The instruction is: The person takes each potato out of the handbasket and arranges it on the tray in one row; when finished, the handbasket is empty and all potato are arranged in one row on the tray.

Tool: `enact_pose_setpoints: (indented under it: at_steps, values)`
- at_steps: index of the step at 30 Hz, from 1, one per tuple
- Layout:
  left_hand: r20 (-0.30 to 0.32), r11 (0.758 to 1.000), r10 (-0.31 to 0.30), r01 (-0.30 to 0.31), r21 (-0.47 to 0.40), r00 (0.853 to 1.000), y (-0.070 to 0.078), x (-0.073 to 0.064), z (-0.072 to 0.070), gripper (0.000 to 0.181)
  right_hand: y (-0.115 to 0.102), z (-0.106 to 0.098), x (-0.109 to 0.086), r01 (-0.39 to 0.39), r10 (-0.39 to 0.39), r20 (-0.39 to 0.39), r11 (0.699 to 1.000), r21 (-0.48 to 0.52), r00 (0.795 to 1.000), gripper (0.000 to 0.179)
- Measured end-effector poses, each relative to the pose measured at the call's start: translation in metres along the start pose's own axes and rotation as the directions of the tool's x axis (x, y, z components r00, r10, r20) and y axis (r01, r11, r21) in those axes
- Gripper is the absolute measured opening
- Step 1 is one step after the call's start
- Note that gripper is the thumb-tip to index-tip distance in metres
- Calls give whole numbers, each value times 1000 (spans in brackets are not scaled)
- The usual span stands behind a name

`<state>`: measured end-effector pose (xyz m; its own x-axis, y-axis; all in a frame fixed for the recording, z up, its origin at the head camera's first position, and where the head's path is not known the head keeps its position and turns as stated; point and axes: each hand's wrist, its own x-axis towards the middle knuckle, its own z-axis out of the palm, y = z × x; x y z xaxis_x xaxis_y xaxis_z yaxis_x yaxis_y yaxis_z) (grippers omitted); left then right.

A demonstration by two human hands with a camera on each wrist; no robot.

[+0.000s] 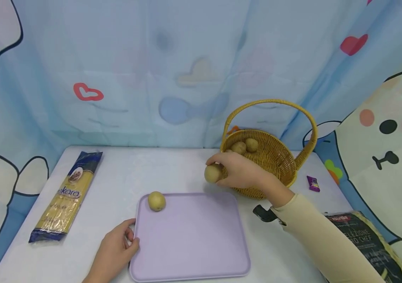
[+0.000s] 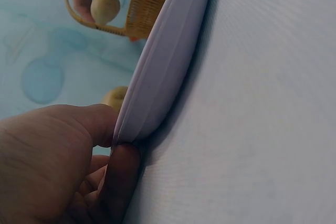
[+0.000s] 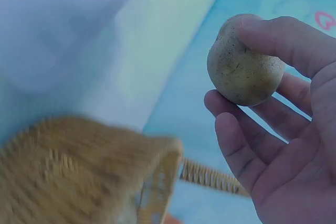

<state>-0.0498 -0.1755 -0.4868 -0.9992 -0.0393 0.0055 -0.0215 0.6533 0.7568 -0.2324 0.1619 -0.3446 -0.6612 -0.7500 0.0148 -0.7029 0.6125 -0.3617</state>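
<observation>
My right hand (image 1: 238,169) grips a round yellowish potato (image 1: 213,173) just left of the wicker basket (image 1: 268,157), above the table. The right wrist view shows speckled skin on this potato (image 3: 244,66), with the thumb on one side and fingers on the other. Two potatoes (image 1: 252,145) are plainly visible inside the basket; the forearm and hand hide part of it. With thumb and finger, my left hand (image 1: 114,247) pinches the left rim of the lilac tray (image 1: 190,239), clearest in the left wrist view. Another potato (image 1: 156,201) sits in the tray's far left corner.
A pasta packet (image 1: 64,196) lies at the table's left. Right of the basket is a small purple wrapped sweet (image 1: 313,183). A dark bag (image 1: 367,243) lies at the front right, partly behind the right sleeve. The basket's tall handle (image 1: 269,101) arches upward before the curtain.
</observation>
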Motion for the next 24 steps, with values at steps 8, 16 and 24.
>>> enact_pose_setpoints:
  at_steps: [8,16,24]
  values:
    - [-13,1000,21,-20,23,1000,-1,0,0,51,-15,31,19,40,-40,47,999,-2,998,52]
    - [-17,1000,14,-13,26,1000,-2,0,-1,52,-37,65,39,52,-49,129,998,-19,990,49]
    - [-14,1000,17,-16,6,1000,-4,2,1,52,-47,89,53,36,-27,180,998,-46,983,55]
